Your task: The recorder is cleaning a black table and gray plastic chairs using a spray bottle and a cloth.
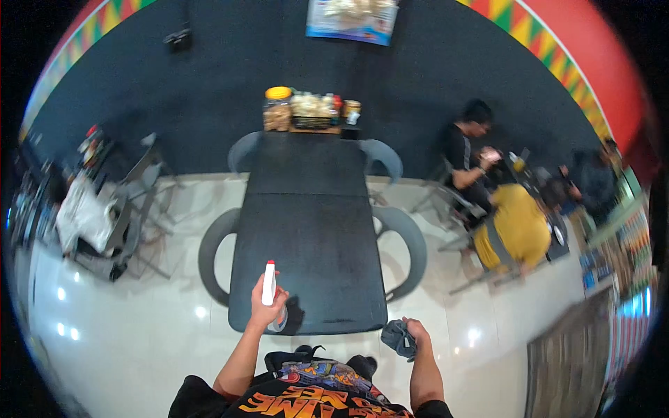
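A spray bottle (269,285) with a white trigger head and red nozzle tip is in my left hand (265,308), above the near left corner of a long black table (308,245). My fingers wrap the bottle's neck, and its clear body shows below them. Off the table's near right corner, my right hand (416,332) grips a bunched grey cloth (399,338), which hangs over the floor. At the table's far end stand a jar with a yellow lid (277,109), a dark basket (312,122) of small pale packets, and a small can (352,108).
Grey chairs flank the table, the nearer ones at left (209,256) and right (415,251). On the right, several people sit around another table (559,245). At the left, a white bag (83,214) lies on chairs. A dark wall (219,78) rises behind the far end.
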A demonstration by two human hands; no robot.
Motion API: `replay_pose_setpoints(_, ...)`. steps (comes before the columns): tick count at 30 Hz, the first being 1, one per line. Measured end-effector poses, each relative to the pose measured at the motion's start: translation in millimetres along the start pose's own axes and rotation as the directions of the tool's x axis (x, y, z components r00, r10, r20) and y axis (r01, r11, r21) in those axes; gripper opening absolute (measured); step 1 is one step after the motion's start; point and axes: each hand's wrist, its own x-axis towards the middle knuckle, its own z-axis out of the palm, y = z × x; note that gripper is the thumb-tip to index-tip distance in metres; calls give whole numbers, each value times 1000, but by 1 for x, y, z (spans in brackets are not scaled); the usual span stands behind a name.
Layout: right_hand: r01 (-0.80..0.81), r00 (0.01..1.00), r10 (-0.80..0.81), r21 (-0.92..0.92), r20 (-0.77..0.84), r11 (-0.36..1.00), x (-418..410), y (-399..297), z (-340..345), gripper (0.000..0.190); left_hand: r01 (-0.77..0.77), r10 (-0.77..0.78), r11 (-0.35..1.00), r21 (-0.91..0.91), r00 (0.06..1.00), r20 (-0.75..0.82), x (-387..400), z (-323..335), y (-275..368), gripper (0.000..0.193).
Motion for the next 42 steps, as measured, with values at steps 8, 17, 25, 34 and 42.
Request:
replay_pose_setpoints(8,-197,883,260,-194,391,961,190,-23,-34,66,39,-46,999,-25,803,-594,-98,75,-2,48)
replay_pose_setpoints(17,-298,787,186,98,588,949,193,-28,-22,37,190,-97,982,1,508,-856,-229,248,35,49)
replay_pose_setpoints(25,-72,950,60,26,308,997,176,-54,-80,40,291,-36,956,46,270,-962,-335,345,58,46)
replay_pose_setpoints(34,76,974,-33,-186,224,980,280,-38,-147,45,322,-98,946,-23,218,-971,-411,436,49,47)
replay_pose_setpoints(42,209,964,-75,-555,254,805,262,-53,-206,44,441,-158,891,-105,84,-984,-445,515,58,46)
